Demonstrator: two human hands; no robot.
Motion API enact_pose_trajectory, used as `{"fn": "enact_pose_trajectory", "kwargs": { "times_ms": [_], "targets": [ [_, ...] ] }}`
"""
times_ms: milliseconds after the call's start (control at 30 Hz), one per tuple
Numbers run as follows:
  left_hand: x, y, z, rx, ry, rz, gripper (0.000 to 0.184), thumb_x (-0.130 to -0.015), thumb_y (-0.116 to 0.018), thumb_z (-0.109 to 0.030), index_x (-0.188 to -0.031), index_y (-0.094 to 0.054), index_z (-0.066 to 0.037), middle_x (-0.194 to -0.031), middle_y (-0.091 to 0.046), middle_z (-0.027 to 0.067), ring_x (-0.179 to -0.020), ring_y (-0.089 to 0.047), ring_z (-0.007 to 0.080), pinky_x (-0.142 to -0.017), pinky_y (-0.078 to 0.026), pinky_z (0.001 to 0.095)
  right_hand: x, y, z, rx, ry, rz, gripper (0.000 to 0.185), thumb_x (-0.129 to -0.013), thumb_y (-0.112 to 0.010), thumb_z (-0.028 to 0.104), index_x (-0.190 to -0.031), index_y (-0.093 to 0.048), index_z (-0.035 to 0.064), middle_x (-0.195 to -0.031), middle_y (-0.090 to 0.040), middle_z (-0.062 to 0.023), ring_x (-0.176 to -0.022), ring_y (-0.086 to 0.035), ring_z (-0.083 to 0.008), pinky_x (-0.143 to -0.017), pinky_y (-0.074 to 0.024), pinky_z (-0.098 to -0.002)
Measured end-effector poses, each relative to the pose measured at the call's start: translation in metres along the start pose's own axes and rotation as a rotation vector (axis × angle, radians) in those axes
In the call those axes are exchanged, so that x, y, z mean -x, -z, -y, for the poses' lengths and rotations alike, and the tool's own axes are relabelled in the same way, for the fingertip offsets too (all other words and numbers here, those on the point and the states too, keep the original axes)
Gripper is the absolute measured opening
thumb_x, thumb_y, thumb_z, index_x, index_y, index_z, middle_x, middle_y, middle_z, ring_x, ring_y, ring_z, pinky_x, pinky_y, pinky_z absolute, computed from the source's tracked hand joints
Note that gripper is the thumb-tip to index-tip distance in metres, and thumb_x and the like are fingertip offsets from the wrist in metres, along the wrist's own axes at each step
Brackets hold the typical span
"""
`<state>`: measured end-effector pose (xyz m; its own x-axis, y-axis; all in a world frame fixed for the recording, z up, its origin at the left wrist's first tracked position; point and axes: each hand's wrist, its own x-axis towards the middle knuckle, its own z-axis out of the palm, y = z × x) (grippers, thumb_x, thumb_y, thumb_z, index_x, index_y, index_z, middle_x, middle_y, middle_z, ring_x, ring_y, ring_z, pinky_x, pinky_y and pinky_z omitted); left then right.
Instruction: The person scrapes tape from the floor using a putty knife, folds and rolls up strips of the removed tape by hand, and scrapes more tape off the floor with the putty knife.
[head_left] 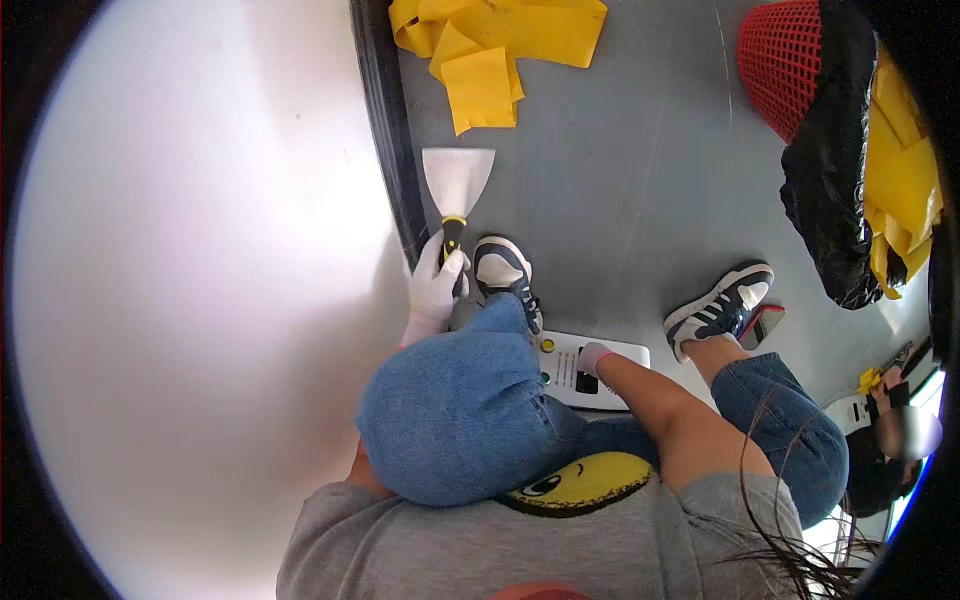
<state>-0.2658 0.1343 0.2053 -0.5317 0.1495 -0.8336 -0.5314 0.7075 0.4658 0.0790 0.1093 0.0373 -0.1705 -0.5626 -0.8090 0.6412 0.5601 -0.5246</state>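
My left hand, in a white glove, is closed around the black and yellow handle of a putty knife. Its wide metal blade points away from me over the grey floor, beside the wall. Between my legs lies a white plastic, stool-like thing with a dark slot, thin ridges and round yellow and green spots. My right hand, also gloved, is closed at the edge of that slot, with its fingertips hidden.
Yellow strips lie on the floor ahead. A white wall with black skirting runs along the left. At the right are a red basket with a black bag, a red-edged phone-like object and another person.
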Motion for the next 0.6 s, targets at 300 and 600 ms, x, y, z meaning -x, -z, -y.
{"fn": "enact_pose_trajectory", "kwargs": {
  "times_ms": [300,600],
  "targets": [
    [-0.05,-0.001,-0.013,0.13,-0.114,-0.002,0.033,-0.092,-0.051,-0.019,-0.122,-0.049,-0.007,-0.071,-0.054,0.0024,-0.045,-0.044,0.0087,-0.035,-0.033,0.0227,-0.006,0.017,-0.004,0.172,0.134,0.06,0.031,-0.074,-0.067,0.035,-0.092,-0.072,0.0094,-0.092,-0.069,-0.0157,-0.084,-0.067,-0.0284,-0.075,-0.0514,-0.0392],
    [0.013,0.028,-0.121,-0.214,-0.38,-0.018,0.034,-0.087,-0.055,-0.018,-0.119,-0.054,-0.004,-0.074,-0.059,0.0052,-0.043,-0.049,0.01,-0.035,-0.035,0.0234,0.026,0.074,0.004,0.462,0.11,-0.025,0.031,-0.071,-0.072,0.024,-0.097,-0.072,0.007,-0.099,-0.069,-0.0142,-0.089,-0.066,-0.0306,-0.078,-0.0511,-0.0417]
  ]
}}
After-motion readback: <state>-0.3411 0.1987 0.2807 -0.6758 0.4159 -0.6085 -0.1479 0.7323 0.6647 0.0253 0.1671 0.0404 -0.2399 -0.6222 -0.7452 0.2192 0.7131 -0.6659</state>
